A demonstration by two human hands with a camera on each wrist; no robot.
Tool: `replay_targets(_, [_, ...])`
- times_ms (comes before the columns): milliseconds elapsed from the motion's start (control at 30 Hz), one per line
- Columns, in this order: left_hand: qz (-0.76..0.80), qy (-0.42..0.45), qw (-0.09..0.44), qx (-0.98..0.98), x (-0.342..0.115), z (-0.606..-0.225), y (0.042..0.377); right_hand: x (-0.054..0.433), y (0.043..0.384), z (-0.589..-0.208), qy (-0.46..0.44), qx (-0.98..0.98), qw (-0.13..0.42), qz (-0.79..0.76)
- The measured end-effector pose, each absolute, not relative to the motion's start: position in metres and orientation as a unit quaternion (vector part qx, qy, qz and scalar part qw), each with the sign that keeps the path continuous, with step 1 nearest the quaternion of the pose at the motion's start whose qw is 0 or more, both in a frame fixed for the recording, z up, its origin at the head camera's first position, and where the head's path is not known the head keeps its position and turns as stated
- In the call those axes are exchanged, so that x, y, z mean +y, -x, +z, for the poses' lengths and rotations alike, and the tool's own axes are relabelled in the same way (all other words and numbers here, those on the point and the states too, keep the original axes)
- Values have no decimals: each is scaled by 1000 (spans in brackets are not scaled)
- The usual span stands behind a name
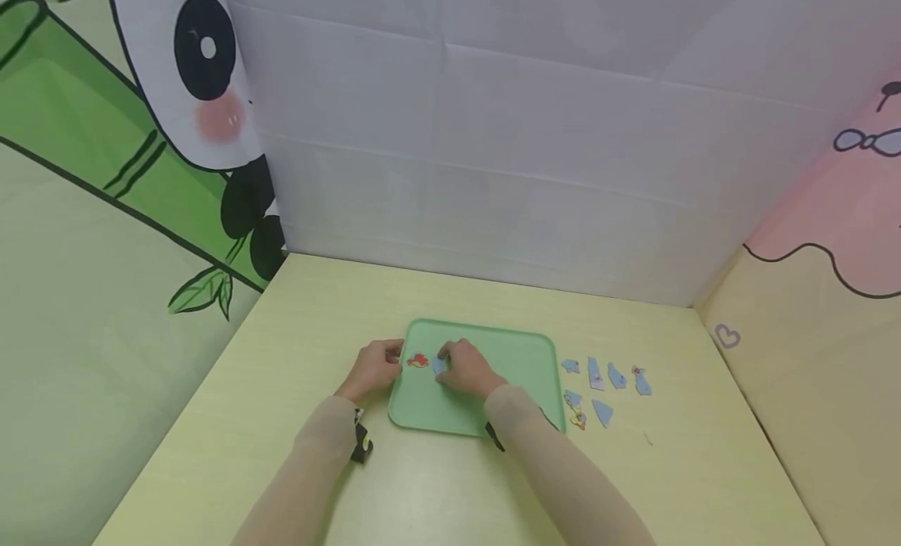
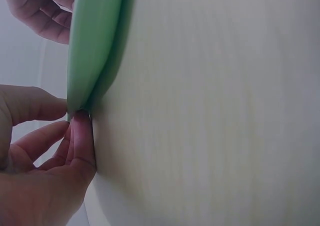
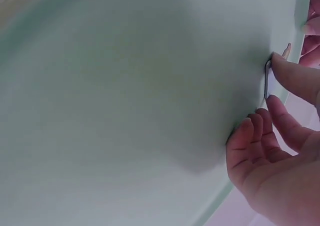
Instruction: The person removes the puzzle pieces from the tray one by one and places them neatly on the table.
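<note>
A pale green tray (image 1: 521,366) lies on the table. My left hand (image 1: 373,370) holds its left edge; in the left wrist view, the thumb and fingers (image 2: 82,141) meet at the tray's rim (image 2: 97,41). Over the tray's left part, my right hand (image 1: 470,370) pinches a light blue puzzle piece (image 1: 438,365) between thumb and index finger. The right wrist view shows that piece (image 3: 268,78) edge-on, close to the tray surface, its picture side mostly hidden. Just left of it, a red and yellow puzzle piece (image 1: 418,360) lies flat on the tray.
Several loose puzzle pieces, mostly blue, lie on the table (image 1: 676,358) right of the tray, including a blue triangular piece (image 1: 602,412) and a yellow-patterned piece (image 1: 578,418). A white fabric wall (image 1: 493,202) stands behind the table, with printed cloth at both sides.
</note>
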State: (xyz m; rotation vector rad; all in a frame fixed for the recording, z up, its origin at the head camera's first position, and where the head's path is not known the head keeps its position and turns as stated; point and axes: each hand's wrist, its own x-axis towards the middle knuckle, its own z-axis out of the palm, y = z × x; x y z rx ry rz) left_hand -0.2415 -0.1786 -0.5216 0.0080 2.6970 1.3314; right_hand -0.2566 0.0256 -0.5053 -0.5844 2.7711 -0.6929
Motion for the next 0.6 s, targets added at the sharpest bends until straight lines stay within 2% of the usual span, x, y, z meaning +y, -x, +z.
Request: replay_targets(600, [446,6,77,892,-180,-521,242,27,250,-503,135,918,113,-356])
